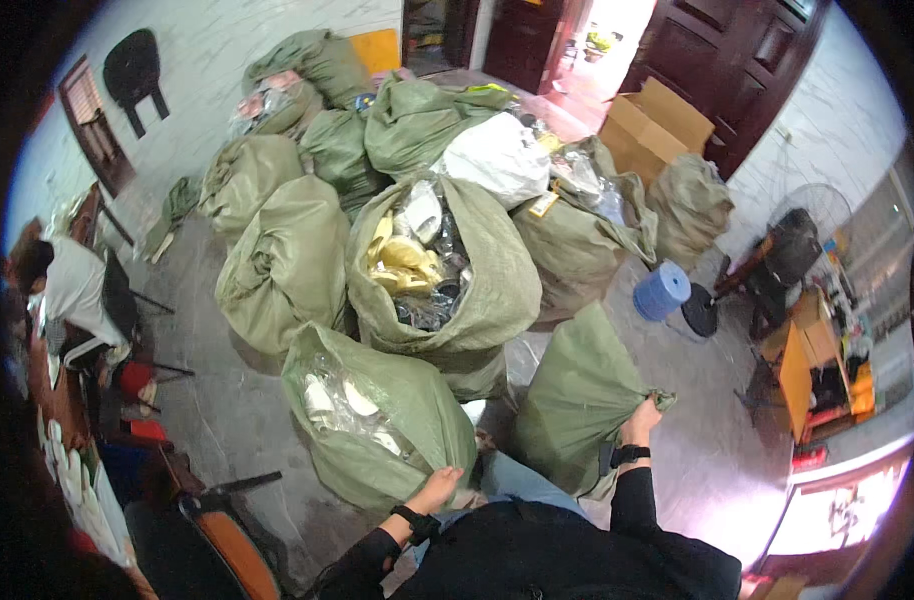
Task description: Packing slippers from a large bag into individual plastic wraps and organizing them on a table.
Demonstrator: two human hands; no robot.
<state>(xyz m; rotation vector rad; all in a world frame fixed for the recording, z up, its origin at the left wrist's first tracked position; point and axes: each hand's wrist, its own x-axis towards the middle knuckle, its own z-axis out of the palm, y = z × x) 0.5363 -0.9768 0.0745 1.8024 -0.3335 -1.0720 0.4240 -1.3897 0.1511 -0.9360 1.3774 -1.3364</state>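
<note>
My left hand is closed on the rim of an open green woven sack, which slumps on the floor in front of me. Plastic-wrapped pale items show in its mouth; their kind is hard to make out. To the right, my right hand grips the gathered neck of a second green woven sack, its twisted end sticking out past my fingers. That sack leans beside my leg, and what it contains is hidden. Behind both stands a large open sack with yellow and white items in clear plastic.
More stuffed green sacks and a white sack crowd the floor behind. A blue spool and a standing fan are at the right. Cardboard boxes stand near the door. At far left a person sits by a table; a chair is near me.
</note>
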